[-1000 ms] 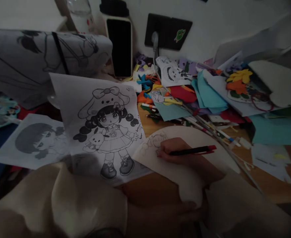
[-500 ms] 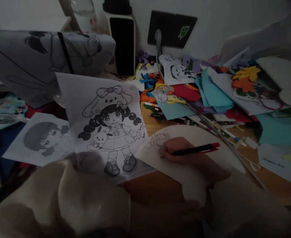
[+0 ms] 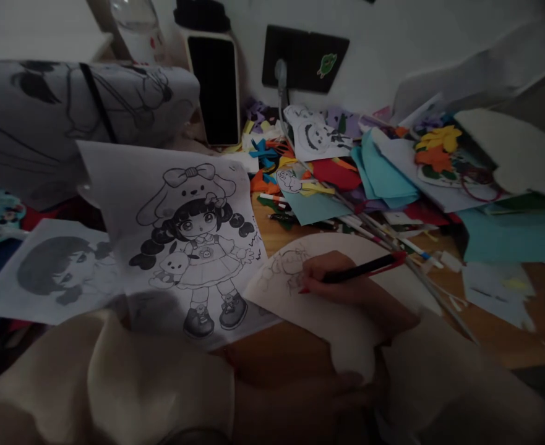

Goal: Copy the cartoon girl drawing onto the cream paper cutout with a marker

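My right hand [image 3: 330,278] is closed round a black and red pen [image 3: 365,268], its red tip at a faint sketch [image 3: 284,266] on a pale, fan-shaped sheet [image 3: 378,247]. Low in the picture and dim, my left hand [image 3: 346,395] pinches the sheet's narrow lower end, with the thumb on top. Left of the sheet lies a printed drawing [image 3: 198,247] of a girl with braids, a dog-eared hat and dark shoes. Its lower right edge is close to the pale sheet. Another print [image 3: 59,266], showing a head with dark hair, lies further left.
A phone [image 3: 213,89] leans upright at the back, beside a clear bottle [image 3: 137,31]. Coloured paper scraps [image 3: 272,161], blue sheets [image 3: 383,167] and several pens and sticks cover the wooden table [image 3: 276,233] behind and right. A black wall socket [image 3: 304,59] holds a plug.
The whole view has shifted, so most things appear further left. My right hand has turned slightly, and the pen's red tip and more sketch lines now show. Both hands keep their holds.
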A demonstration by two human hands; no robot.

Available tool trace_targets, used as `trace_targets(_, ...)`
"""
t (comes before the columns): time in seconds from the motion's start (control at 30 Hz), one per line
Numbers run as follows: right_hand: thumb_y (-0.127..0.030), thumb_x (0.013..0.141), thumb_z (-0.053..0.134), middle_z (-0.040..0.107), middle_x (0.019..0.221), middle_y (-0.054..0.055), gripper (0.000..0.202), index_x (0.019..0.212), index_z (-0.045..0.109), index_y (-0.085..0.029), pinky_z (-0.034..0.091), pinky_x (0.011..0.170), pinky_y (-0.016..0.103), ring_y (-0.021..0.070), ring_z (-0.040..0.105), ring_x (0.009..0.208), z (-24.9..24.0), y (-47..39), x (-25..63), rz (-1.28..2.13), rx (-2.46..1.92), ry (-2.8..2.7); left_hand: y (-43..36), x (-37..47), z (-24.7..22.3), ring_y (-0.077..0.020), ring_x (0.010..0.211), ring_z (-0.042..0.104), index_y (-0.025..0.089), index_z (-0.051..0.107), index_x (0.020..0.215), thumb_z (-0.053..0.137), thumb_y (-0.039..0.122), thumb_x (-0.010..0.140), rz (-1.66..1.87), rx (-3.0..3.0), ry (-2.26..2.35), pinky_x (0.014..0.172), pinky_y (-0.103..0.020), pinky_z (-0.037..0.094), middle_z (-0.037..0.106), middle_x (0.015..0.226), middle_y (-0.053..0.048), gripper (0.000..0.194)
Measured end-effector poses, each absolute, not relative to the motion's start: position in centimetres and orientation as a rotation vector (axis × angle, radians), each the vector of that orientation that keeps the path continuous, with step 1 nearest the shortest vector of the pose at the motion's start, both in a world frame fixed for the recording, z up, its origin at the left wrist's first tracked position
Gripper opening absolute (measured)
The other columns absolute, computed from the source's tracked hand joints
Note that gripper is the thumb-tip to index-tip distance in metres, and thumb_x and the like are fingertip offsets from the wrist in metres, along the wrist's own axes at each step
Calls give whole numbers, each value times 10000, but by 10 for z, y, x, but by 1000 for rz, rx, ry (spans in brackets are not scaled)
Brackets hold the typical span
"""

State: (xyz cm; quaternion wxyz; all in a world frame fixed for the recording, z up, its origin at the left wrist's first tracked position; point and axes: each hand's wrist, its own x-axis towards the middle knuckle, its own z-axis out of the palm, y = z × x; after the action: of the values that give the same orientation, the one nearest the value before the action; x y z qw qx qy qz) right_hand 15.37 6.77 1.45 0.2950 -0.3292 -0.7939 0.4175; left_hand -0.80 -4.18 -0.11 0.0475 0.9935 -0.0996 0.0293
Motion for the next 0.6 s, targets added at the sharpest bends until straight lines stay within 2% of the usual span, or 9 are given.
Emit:
trace_targets(0.1,-159,791,534,420,540,-34,348,532,303,-177,308,487,210,72,399,502,14,70,168,1099,-939,-2020,-43,-7,-7,-177,1311,346,341,660,577,650,380,645,145,3003,-314,1167,-360,201,686,856,100,79)
trace_targets(0.2,-142,774,539,390,528,-40,353,527,289,-175,278,482,215,68,362,497,11,74,178,1098,-973,-2062,-43,-7,-10,-189,1331,314,333,673,589,649,400,646,165,3014,-303,1163,-358,212,685,910,96,91)
trace_targets(0.3,-161,794,525,366,531,-42,348,531,297,-174,265,481,219,66,336,498,7,76,179,1113,-976,-2092,-44,-7,-11,-196,1348,284,338,693,652,640,412,656,190,3038,-276,1162,-350,213,672,976,108,91)
trace_targets(0.6,-167,834,520,302,551,-48,378,539,285,-173,256,490,221,64,307,504,6,77,172,1047,-879,-2158,-47,-7,-16,-208,1342,294,361,693,638,633,414,674,189,3029,-308,1174,-379,188,686,881,127,87)
